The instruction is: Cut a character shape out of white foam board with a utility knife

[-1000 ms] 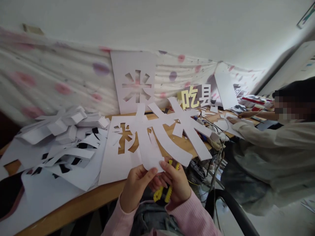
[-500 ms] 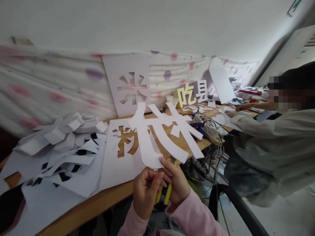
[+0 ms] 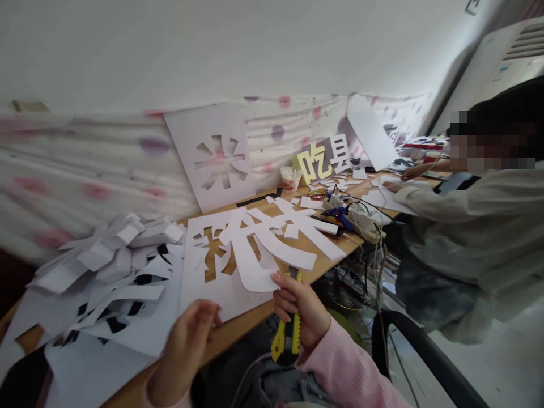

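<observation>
My right hand (image 3: 300, 306) is closed around a yellow and black utility knife (image 3: 285, 344). Between its thumb and fingers it also pinches the lower corner of a white cut-out character (image 3: 250, 258), whose body spreads over the table in front. My left hand (image 3: 191, 334) is apart from the cut-out, by the table's front edge, its loosely bent fingers slightly blurred and nothing visible in them. Beneath the cut-out lies a white sheet (image 3: 198, 226) with character-shaped holes.
White box-like letters (image 3: 114, 258) and scraps are piled at left. A stencil sheet (image 3: 182, 136) leans on the curtained wall. Behind stand a paper cup (image 3: 290, 180) and yellow letter (image 3: 314, 163). Cables, a blue glue gun (image 3: 338, 214) and a co-worker (image 3: 471, 226) are at right.
My left hand has left my right hand and moved left, toward the table edge. The cut-out has come down lower over the table. More of the utility knife shows now.
</observation>
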`<action>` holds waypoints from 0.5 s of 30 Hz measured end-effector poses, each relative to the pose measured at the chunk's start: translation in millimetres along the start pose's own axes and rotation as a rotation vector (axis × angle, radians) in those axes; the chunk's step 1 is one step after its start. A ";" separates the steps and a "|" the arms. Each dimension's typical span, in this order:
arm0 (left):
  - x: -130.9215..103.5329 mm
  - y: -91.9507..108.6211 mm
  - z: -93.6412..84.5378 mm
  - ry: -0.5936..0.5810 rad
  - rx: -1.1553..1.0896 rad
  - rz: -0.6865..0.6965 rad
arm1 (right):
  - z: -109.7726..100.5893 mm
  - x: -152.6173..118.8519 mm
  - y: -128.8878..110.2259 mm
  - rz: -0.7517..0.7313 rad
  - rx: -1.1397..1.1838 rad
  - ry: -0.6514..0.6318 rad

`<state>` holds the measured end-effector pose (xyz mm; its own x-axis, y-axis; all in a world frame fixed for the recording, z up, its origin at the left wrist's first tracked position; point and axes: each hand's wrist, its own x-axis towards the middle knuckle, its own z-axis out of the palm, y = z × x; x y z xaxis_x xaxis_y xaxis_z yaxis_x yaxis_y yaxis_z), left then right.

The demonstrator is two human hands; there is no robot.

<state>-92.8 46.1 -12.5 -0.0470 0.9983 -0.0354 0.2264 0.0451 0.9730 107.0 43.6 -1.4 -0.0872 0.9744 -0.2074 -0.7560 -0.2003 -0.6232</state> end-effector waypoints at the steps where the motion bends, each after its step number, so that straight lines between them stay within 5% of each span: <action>1: -0.9 0.8 13.2 -0.191 -0.163 -0.078 | 0.8 -1.8 0.0 0.023 -0.024 -0.026; 3: -5.0 2.9 44.2 -0.501 -0.446 -0.242 | 1.7 -5.4 -1.7 0.091 -0.078 -0.093; 6: -12.5 9.5 75.5 -0.337 -0.640 -0.194 | 0.8 -8.5 -7.2 0.197 -0.138 -0.176; 10: -19.6 20.3 72.6 -0.184 -0.647 -0.066 | -7.7 -7.9 -3.8 0.192 -0.230 -0.196; 12: -21.6 20.5 67.9 -0.119 -0.630 -0.035 | -15.9 -9.6 6.2 -0.035 -0.387 -0.126; 15: -25.2 9.0 70.3 -0.008 -0.525 -0.039 | -28.2 -17.1 21.5 -0.582 -0.740 -0.020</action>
<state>-21.1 24.0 -18.9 -0.0379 0.9966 -0.0733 -0.2936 0.0590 0.9541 110.5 19.7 -32.5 0.1584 0.9420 0.2959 -0.0802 0.3110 -0.9470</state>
